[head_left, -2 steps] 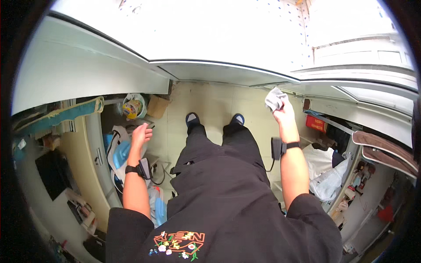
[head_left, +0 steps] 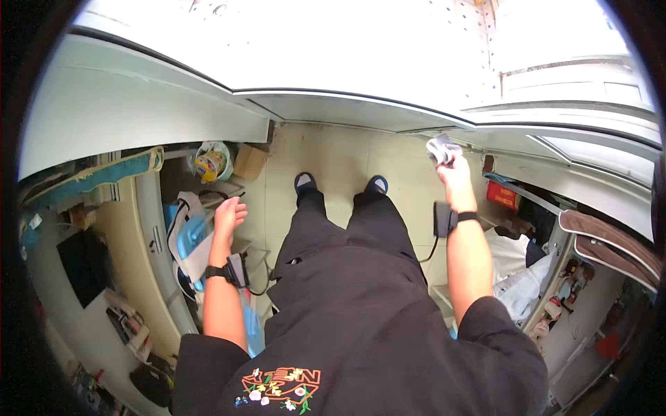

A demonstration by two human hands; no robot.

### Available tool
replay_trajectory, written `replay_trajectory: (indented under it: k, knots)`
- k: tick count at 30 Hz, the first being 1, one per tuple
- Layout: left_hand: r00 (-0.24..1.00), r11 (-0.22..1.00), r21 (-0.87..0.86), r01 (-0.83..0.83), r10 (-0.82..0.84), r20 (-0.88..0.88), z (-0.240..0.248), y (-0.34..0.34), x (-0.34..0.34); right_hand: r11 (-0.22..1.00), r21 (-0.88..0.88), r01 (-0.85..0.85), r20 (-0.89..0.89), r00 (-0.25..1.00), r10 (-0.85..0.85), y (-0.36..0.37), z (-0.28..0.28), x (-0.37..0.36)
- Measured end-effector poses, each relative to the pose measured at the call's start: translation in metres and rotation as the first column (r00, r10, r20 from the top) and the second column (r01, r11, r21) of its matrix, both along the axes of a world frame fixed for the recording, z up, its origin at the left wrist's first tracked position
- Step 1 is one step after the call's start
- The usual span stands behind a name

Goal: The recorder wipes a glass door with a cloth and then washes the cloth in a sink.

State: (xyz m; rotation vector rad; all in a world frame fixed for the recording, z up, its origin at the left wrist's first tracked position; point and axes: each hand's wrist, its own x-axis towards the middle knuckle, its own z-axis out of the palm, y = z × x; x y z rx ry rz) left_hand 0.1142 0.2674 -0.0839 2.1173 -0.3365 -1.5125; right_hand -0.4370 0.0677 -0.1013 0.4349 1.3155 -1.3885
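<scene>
A crumpled light-grey cloth is bunched in my right hand, whose fingers are closed round its lower part. That hand is stretched forward, close to the sill of the window frame ahead. My left hand hangs in the air at the left with nothing in it, its fingers loosely bent and a little apart. It is nearest to a grey and blue bag beside it, and I see no contact. Each wrist wears a black strap with a small box.
A wide, bright window frame crosses in front of me. At the left are a small bin with a liner, a cardboard box and a cabinet door. On the right sit a red box, white bags and a brown folded mat.
My left hand has shifted slightly right, and its fingers look a little more spread. My right hand has moved slightly right with the cloth still in it.
</scene>
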Motion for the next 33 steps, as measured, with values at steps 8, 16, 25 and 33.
replay_trajectory:
  k: [8,16,25,33]
  knots:
    - [0.978,0.984,0.059,0.166,-0.172,0.120,0.018,0.077,-0.046,0.370,0.670,-0.643,-0.671,-0.313,0.672,-0.046,0.022,0.085]
    - [0.977,0.968,0.157,-0.195,0.178,0.119,-0.006,0.171,-0.010,0.082,0.187,-0.979,-0.778,-0.097,0.621,-0.044,0.025,0.307]
    - [0.994,0.992,0.064,-0.107,0.106,0.019,-0.032,0.112,0.043,0.178,0.413,-0.893,-0.781,-0.247,0.573,-0.034,0.059,0.310]
    - [0.987,0.968,-0.207,-0.143,0.123,-0.103,-0.016,0.000,0.042,0.326,0.057,-0.944,-0.791,0.156,0.591,-0.046,0.070,0.310]
